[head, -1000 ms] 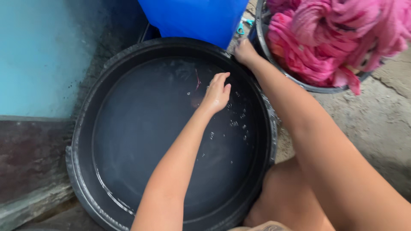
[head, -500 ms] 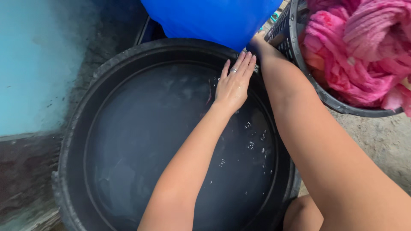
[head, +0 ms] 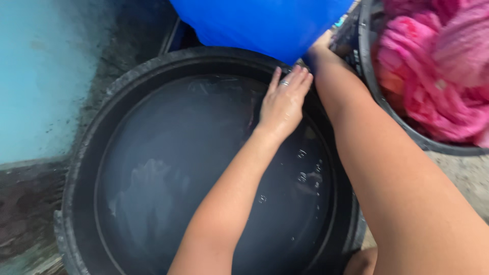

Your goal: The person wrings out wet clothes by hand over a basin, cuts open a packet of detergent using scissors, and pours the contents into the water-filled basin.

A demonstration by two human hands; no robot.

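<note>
Your arms are bare, with no sleeves in view. Your left hand (head: 282, 104) wears a thin silver ring (head: 284, 83); your right hand (head: 322, 45) shows none.

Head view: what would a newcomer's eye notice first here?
First, the big black tub of dark water, filling the middle of the view. Next, the bright pink cloth heaped in a basket at upper right. The left hand lies flat at the tub's far rim, below a blue container, and the right hand reaches beside the basket.
</note>
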